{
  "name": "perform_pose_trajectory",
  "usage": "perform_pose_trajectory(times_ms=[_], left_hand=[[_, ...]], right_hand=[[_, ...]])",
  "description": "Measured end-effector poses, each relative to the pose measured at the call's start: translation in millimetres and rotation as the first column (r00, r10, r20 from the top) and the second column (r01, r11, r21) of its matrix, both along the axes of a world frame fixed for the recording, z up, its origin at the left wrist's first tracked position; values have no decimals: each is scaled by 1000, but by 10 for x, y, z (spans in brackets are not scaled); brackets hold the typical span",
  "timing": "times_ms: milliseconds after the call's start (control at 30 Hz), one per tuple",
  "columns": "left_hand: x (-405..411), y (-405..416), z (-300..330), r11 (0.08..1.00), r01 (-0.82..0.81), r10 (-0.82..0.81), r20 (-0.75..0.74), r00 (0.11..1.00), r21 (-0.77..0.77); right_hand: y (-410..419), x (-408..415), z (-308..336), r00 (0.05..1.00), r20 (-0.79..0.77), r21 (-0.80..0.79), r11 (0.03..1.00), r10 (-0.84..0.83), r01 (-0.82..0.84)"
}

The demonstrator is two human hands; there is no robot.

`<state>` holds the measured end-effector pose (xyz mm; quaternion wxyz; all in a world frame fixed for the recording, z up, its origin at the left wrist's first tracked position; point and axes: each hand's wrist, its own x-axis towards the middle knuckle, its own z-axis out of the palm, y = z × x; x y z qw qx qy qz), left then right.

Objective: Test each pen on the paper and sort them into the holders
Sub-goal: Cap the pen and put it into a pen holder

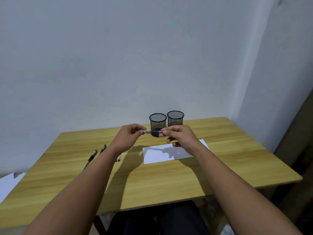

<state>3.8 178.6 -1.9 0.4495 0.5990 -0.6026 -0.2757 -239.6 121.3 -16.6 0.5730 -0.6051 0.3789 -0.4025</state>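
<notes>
My left hand (129, 135) and my right hand (181, 135) hold one pen (153, 132) level between them, above the table and in front of the holders. Each hand pinches one end of it. Two black mesh holders stand side by side at the back: the left holder (157, 120) and the right holder (175, 118). A white sheet of paper (159, 155) lies flat below my right hand. Two dark pens (92, 157) (103, 148) lie on the table at the left, and a pen with a purple tip (118, 158) peeks out from behind my left forearm.
The wooden table (152, 180) stands against a pale wall, with a corner at the right. White papers (8, 184) lie off the table's left edge. Dark-clothed legs (157, 219) show under the front edge.
</notes>
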Motion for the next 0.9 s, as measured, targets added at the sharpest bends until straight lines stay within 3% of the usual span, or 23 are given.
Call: perform_pose_trajectory(times_ms=[67,167,233,467,600,700,800,900], left_hand=[[-67,21,44,999,36,-35,-39,999,24],[-156,19,157,997,49,-30,-287,958,58],[-193,-9,266,997,41,-13,-354,935,72],[-241,-128,559,992,50,-18,-266,964,115],[-270,-266,664,995,88,-78,-212,974,37],[-342,-419,637,996,73,-80,-162,984,-49],[-306,-641,433,994,-26,14,-109,994,-109],[-199,-869,155,993,-99,99,4,995,-57]], right_hand=[[21,-2,18,1000,-4,6,1000,13,-13],[30,31,46,1000,20,6,1000,7,-7],[19,70,64,996,82,0,1000,-20,20],[8,167,122,987,150,-50,997,-54,62],[-57,251,280,989,-139,-170,985,-41,17],[-282,321,298,862,-459,-406,914,-215,11],[-544,321,345,826,-443,-465,877,-348,120],[-828,313,437,811,-400,-501,843,-426,195]])
